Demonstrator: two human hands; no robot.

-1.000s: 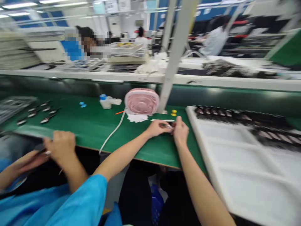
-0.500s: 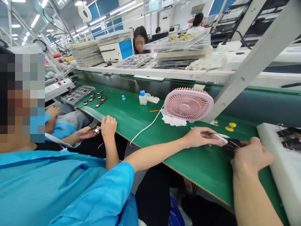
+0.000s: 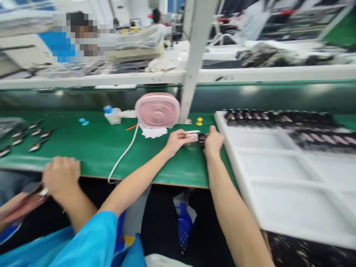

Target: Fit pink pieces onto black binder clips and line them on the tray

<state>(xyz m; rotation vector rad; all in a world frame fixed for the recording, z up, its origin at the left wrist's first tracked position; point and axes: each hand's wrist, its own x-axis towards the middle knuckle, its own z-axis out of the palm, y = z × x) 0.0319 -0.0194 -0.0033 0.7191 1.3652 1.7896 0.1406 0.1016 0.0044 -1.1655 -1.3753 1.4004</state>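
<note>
Over the green mat, both my hands hold a small watch-like piece (image 3: 192, 138) with a pale pink body and a black strap-like part. Thumb and fingers of my left hand (image 3: 176, 142) pinch its pale end. My right hand (image 3: 214, 142) is closed at the black end (image 3: 201, 139); its fingertips are partly hidden behind the hand. A white pen-like stick (image 3: 194, 132) lies just behind the piece. Blur hides its fine detail.
A pink fan (image 3: 157, 111) with a white cable (image 3: 126, 152) stands behind my hands. Nearby are a blue-capped bottle (image 3: 112, 115) and a yellow knob-shaped piece (image 3: 199, 121). At right is a white compartment tray (image 3: 244, 178) with black-strapped pieces. A co-worker's hand (image 3: 61, 176) is at left.
The view has swung right, bringing the white tray into fuller sight and the co-worker's body mostly out. Both hands still hold the watch-like piece.
</note>
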